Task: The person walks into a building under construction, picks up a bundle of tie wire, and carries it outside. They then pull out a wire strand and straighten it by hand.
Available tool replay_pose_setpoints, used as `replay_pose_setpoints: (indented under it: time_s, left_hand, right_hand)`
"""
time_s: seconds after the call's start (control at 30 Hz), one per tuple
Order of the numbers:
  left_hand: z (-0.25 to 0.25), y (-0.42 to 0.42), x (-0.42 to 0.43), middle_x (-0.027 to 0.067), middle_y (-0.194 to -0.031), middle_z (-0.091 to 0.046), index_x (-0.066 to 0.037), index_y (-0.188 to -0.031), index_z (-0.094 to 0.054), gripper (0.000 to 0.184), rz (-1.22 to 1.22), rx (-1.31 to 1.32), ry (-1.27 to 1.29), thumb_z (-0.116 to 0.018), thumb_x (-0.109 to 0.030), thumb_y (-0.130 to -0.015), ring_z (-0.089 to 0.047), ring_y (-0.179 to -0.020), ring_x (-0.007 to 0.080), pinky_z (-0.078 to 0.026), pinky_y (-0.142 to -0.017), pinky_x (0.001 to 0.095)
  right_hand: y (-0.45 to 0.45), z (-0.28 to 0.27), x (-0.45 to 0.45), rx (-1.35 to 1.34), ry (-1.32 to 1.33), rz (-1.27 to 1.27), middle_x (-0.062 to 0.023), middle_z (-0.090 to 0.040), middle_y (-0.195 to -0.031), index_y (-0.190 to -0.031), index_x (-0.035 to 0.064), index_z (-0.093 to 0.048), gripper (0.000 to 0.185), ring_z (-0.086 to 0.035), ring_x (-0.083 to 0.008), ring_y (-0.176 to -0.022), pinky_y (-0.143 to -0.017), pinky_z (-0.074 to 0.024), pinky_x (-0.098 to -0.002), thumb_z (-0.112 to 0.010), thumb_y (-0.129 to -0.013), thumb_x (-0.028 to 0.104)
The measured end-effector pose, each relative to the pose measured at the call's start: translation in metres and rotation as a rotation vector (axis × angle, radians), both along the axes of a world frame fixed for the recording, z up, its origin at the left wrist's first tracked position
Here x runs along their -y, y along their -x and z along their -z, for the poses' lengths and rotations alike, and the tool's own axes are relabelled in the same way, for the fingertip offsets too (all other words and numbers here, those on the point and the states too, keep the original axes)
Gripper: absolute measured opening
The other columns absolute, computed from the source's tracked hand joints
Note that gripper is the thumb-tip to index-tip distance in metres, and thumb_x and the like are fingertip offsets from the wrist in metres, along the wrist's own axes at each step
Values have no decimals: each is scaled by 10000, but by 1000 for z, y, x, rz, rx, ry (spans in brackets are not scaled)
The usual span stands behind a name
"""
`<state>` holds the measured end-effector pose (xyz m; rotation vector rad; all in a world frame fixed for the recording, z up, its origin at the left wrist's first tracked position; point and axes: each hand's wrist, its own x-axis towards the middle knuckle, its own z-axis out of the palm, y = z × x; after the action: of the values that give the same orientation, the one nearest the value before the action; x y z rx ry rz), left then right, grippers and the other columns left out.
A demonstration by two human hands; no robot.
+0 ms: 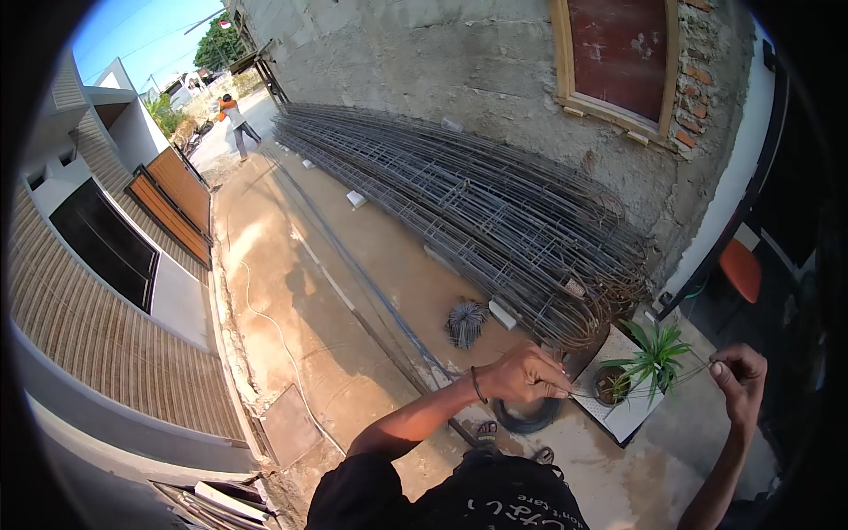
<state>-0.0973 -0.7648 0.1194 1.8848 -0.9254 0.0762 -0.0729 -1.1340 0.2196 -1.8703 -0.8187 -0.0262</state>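
My left hand (527,373), with a dark band at its wrist, pinches one end of a thin dark wire (695,374). Out to the right, my right hand (742,375) is raised and closes thumb and fingers on the wire's other end. The wire runs between both hands, passing in front of a potted green plant (658,353). Below my left hand, a coil of dark wire (528,422) lies on the ground near my sandalled feet. A bundle of short bent wires (465,324) sits beside a white block (503,315).
Long rebar cages (468,203) are stacked along the rough wall (424,53). Several long bars (340,252) and a pale hose (276,322) lie on the ground. Far off stands a person (235,122) in orange and grey. A wooden gate (172,203) is at left.
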Motion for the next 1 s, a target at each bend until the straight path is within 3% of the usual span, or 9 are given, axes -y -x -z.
replay_pose_setpoints:
  time_s: [0.07, 0.3, 0.37, 0.43, 0.53, 0.67, 0.8, 0.87, 1.0]
  left_hand:
    - [-24, 14, 3, 99, -671, -653, -30, -897, -737, 116, 22, 55, 196, -720, -103, -810, -588, -537, 176, -402, -484, 286]
    - [-17, -17, -29, 95, -715, -681, -16, -869, -724, 87, -294, 152, 170, -712, -66, -798, -639, -587, 182, -473, -535, 289]
    - [-11, -17, -23, 104, -690, -669, -17, -871, -729, 96, -294, 128, 129, -732, -71, -792, -622, -557, 180, -445, -509, 293]
    - [-18, -5, -4, 91, -722, -681, -39, -855, -719, 74, -57, 66, 76, -715, -71, -789, -645, -596, 195, -484, -535, 299]
    - [-38, 5, 10, 90, -711, -674, -40, -847, -720, 74, -38, 125, 171, -725, -75, -783, -637, -582, 204, -476, -522, 300]
    - [-38, -12, -8, 105, -727, -678, -13, -860, -717, 68, -211, 154, 125, -714, -37, -796, -645, -604, 200, -478, -531, 289]
    - [-9, -26, -17, 98, -742, -690, -2, -856, -710, 59, -278, 25, 102, -701, -12, -798, -686, -686, 176, -521, -599, 261]
    - [-4, -22, -15, 92, -747, -693, -7, -850, -712, 60, -194, 26, 41, -712, -19, -791, -678, -678, 174, -509, -593, 259]
    - [-21, -11, -7, 95, -756, -694, -24, -840, -719, 67, -49, -155, 209, -724, -46, -776, -679, -691, 175, -516, -601, 284]
  right_hand:
    - [-22, 31, 6, -93, 131, 428, -108, -657, -669, -828, 24, -731, 101, -623, -166, -591, -533, -418, -263, -741, -734, 60]
    - [41, 5, -45, -445, 424, -612, -116, -685, -725, -878, 0, -721, 145, -629, -146, -602, -541, -440, -258, -738, -768, 93]
    - [40, -6, -14, -183, -24, -239, -106, -679, -714, -878, -19, -702, 141, -614, -120, -584, -509, -409, -268, -707, -803, 101]
    - [20, -6, 8, -86, 17, 447, -90, -661, -667, -842, -10, -689, 106, -601, -108, -570, -501, -394, -259, -673, -825, 94]
    - [-3, 30, -4, -51, 359, 556, -107, -661, -682, -842, 3, -677, 107, -598, -176, -544, -522, -427, -282, -659, -830, 108]
    - [50, 78, -39, -137, 614, -239, -136, -674, -724, -879, 46, -704, 114, -616, -317, -602, -584, -482, -353, -693, -823, 144]
    - [63, -25, -47, -408, 416, -495, -153, -678, -711, -853, 5, -706, 202, -661, -220, -602, -520, -446, -264, -700, -832, 206]
    - [49, 1, -11, 42, -9, -66, -128, -668, -697, -833, -24, -682, 202, -613, -118, -566, -474, -378, -234, -683, -848, 178]
    - [5, 61, 2, -297, -31, 484, -32, -583, -617, -756, -3, -650, 155, -479, -61, -557, -519, -381, -237, -693, -836, 122]
